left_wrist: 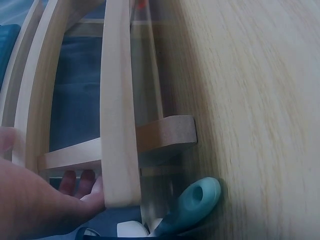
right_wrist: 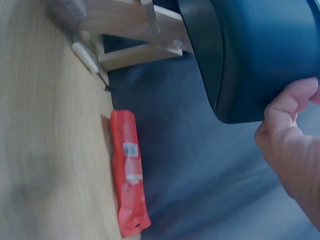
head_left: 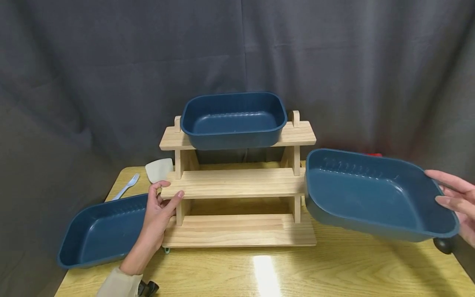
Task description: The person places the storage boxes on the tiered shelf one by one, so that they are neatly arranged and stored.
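One smooth, round-cornered blue tub (head_left: 365, 204) is tilted beside the right end of a stepped rack (head_left: 237, 183) of pale, grained wood, pinched between thumb and fingers of the right hand (head_left: 464, 206). The left hand (head_left: 158, 216) grips the middle shelf (head_left: 243, 182) at its left end. A matching tub (head_left: 235, 140) sits on top.

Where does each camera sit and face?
Head: on the head, facing forward and down at the wooden shelf; left hand, sleeve and right hand show.
Left wrist: worn there, looking along the shelf; left hand shows.
Right wrist: worn there, facing a held blue tub and a red packet; right hand shows.
Head and right wrist share that tub.
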A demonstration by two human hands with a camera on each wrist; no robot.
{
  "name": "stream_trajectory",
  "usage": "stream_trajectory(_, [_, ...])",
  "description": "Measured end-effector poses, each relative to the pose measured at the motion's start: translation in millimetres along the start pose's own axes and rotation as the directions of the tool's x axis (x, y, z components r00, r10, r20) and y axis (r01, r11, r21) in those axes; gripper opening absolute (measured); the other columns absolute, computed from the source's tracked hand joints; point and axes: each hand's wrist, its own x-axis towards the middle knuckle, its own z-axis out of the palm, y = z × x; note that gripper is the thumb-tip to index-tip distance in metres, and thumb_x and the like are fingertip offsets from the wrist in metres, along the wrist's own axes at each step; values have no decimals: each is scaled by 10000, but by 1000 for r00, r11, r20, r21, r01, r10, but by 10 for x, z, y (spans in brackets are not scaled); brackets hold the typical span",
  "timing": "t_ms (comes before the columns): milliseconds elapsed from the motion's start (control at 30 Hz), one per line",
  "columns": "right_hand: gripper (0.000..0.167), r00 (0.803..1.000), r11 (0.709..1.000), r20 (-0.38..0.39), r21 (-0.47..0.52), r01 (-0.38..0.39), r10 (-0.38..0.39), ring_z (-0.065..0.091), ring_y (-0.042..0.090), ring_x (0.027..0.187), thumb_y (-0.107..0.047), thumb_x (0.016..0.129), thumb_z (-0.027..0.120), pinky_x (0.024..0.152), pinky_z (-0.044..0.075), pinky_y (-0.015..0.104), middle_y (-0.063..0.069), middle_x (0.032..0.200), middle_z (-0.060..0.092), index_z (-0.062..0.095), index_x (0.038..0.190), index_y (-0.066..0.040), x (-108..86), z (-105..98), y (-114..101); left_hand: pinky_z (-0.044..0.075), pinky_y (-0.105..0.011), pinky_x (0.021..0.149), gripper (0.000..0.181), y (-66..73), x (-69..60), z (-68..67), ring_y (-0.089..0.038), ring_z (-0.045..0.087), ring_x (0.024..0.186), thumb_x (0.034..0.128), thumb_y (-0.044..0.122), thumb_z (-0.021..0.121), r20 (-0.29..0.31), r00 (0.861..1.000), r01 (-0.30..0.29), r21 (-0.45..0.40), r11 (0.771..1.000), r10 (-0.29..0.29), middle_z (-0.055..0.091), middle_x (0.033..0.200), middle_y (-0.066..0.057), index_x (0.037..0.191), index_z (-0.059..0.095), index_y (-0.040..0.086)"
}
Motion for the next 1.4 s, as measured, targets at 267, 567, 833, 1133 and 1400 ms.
stream_trajectory(267, [691,1000,994,-4,111,-11,11,766,295,1129,289,1025,220,782,634,410,184,1369,717,579,1541,4,192,381,-74,516,-296,808,529,22,10,3,-214,573,1039,1072,278,754,10,1000,5,-11,1000,-5,568,1173,-79,1468,409,211])
stream_trajectory(567, [623,996,996,-43,-31,-84,83,627,63,884,253,1058,349,527,428,133,-19,1234,574,602,1544,-42,375,796,-52,520,-304,811,535,13,6,9,-216,574,1045,1070,269,756,12,1000,13,-11,1000,-13,576,1188,-78,1468,404,210])
stream_trajectory(833, [569,994,988,-33,-111,-108,105,458,101,1188,220,1055,439,828,536,129,34,1519,400,626,1522,-46,591,1086,98,540,-291,784,510,2,28,44,-221,586,1029,1062,246,770,-5,1000,6,-19,1000,-7,580,1179,-94,1432,422,196])
stream_trajectory(1133, [494,989,982,-61,-126,-139,132,470,163,1141,159,1061,528,870,557,170,72,1322,464,690,1457,-88,810,1450,250,537,-302,799,502,-5,18,48,-228,579,1036,1064,234,767,-7,1000,10,-20,1000,-10,576,1183,-102,1427,421,197])
stream_trajectory(1400, [466,984,976,-52,-124,-178,173,646,175,960,121,1061,580,897,606,280,69,1119,600,708,1422,-143,940,1726,318,540,-296,797,521,1,19,43,-226,588,1035,1063,239,768,-4,1000,-2,-16,1000,1,582,1166,-96,1440,414,175])
